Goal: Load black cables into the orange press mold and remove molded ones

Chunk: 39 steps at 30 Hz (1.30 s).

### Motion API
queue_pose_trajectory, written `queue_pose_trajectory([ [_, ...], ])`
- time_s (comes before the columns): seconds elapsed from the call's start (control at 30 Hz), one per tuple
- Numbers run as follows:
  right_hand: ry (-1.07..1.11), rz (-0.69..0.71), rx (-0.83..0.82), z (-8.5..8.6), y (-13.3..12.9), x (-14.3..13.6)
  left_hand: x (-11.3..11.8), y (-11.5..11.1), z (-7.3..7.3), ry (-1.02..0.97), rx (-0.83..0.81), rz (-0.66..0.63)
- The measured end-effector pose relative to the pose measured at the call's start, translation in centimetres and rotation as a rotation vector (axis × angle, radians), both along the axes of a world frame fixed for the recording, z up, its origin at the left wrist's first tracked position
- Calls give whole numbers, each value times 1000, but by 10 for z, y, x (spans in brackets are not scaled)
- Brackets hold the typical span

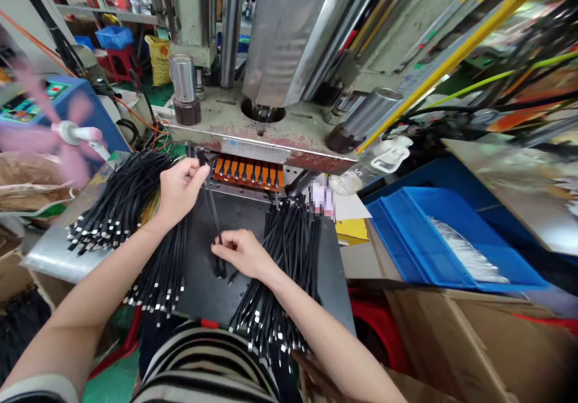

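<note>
Left hand (183, 187) pinching the upper end of a black cable (213, 207), just left of the orange fixture (249, 174) under the press (280, 47); right hand (244, 252) fingers closed on the same cable lower down, above the dark table (201, 288); cable runs between both hands; row of black pieces (241, 168) sits in the fixture; left cable bundles (129, 195) near left forearm; right cable bundle (291, 240) beside right hand, partly under forearm; blue tray (400, 237) far right; pink fan (67, 132) far left, blurred.
</note>
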State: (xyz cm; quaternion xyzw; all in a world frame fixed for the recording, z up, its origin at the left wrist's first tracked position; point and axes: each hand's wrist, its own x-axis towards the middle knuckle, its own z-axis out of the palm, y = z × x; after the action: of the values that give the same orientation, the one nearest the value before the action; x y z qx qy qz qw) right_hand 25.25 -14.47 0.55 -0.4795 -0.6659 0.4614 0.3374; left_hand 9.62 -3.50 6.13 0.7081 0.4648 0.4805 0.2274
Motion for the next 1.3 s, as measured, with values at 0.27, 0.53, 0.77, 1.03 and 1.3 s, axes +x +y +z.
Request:
queue_pose_trajectory([
  [0.27, -506, 243, -47, -3, -32, 32, -62, 39, -74, 414, -139, 321],
  [0.53, -410, 446, 40, 11, 29, 39, -65, 40, -84, 631, -133, 405],
  [0.77, -210, 44, 212, 4, 117, 18, -61, 36, -80, 730, -168, 444],
  [1.03, 184, -131, 435, 4, 115, 38, -66, 40, -89, 628, -62, 394],
  [1.3, -142, -499, 386, -22, 44, 116, -74, 37, -87, -105, 120, 317],
])
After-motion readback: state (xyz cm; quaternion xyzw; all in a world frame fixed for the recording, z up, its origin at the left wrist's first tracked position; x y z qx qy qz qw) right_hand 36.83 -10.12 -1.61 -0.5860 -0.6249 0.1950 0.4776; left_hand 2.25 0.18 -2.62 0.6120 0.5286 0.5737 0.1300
